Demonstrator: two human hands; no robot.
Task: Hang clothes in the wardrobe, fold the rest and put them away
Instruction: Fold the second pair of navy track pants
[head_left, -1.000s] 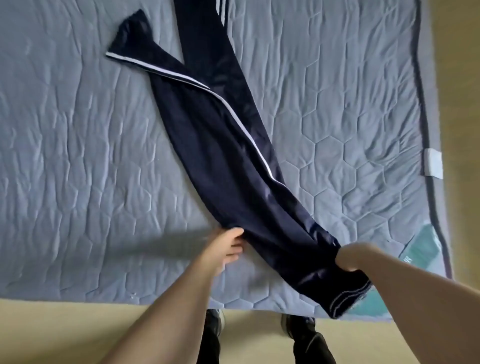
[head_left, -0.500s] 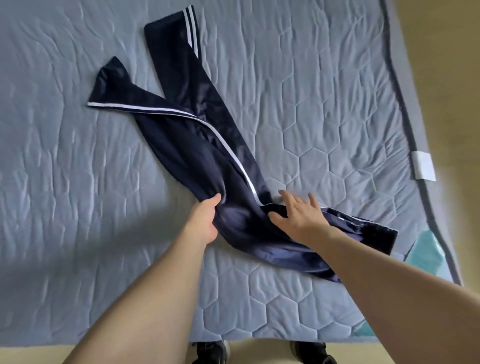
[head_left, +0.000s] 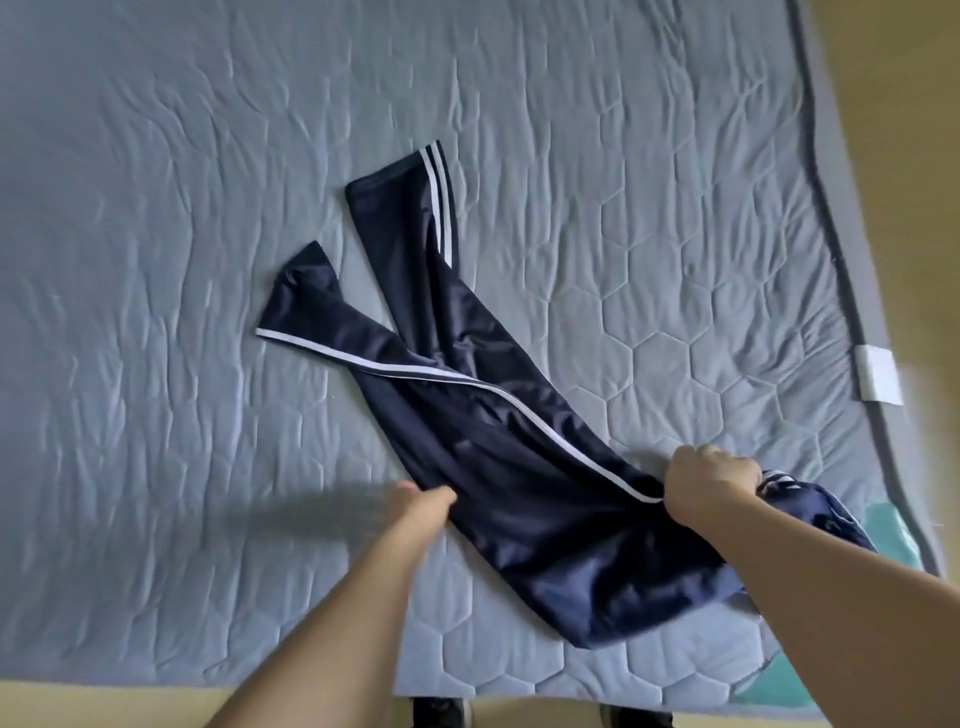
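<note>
Dark navy track pants (head_left: 519, 467) with white side stripes lie diagonally on the grey quilted bed cover (head_left: 208, 260). Their two leg ends splay apart at the far end, toward the upper left. My left hand (head_left: 421, 501) grips the left edge of the pants near the waist part. My right hand (head_left: 709, 486) is closed around the fabric on the right edge, where the white stripe ends. The waist end is bunched beneath my right forearm and partly hidden.
The bed's right edge has a dark grey border (head_left: 841, 260) with a white tag (head_left: 878, 379). A teal patch (head_left: 893, 535) shows at the near right corner. Yellowish floor (head_left: 104, 701) runs along the near edge, and dark shoes (head_left: 441, 714) are below.
My right hand went from lying flat on the pants to gripping the right edge. The pants now lie further down the bed toward me, and the view has shifted.
</note>
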